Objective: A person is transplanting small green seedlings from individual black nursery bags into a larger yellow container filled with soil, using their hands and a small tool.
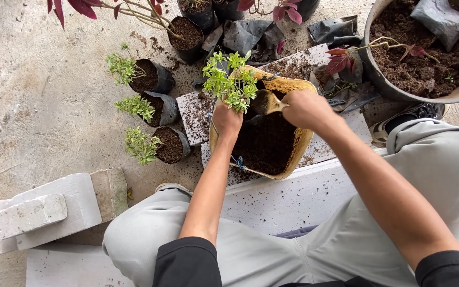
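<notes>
The left hand (227, 119) was closed around the base of a small green seedling (230, 79), holding it upright at the far edge of a yellow sack (298, 151) of dark soil (265, 142); whether its roots sat in a small bag under the fingers could not be told, since the hand hid that part. The right hand (305, 109) was closed on the handle of a scoop (265, 102), its bowl lying just beside the seedling's stem and over the soil. The seedling looked light and tender, with thin stems and soft leaves that would bruise or snap if squeezed high up, so the low hold near the base, where the stem is firmest, seemed the safe place to take it. The soil looked loose and crumbly, likely to spill from the scoop if it were tipped. The sack seemed soft-walled and slumped, resting on pale slabs (293, 199) scattered with crumbs of soil between the person's knees. To the left stood three seedlings in black bags (161, 111), close together in a row on the concrete floor (38, 106), well apart from the hands. A red-leaved plant (184, 33) stood beyond them, empty black bags (251, 36) lay near the sack's far end, and a large tub (426, 93) of soil sat at the upper right.
</notes>
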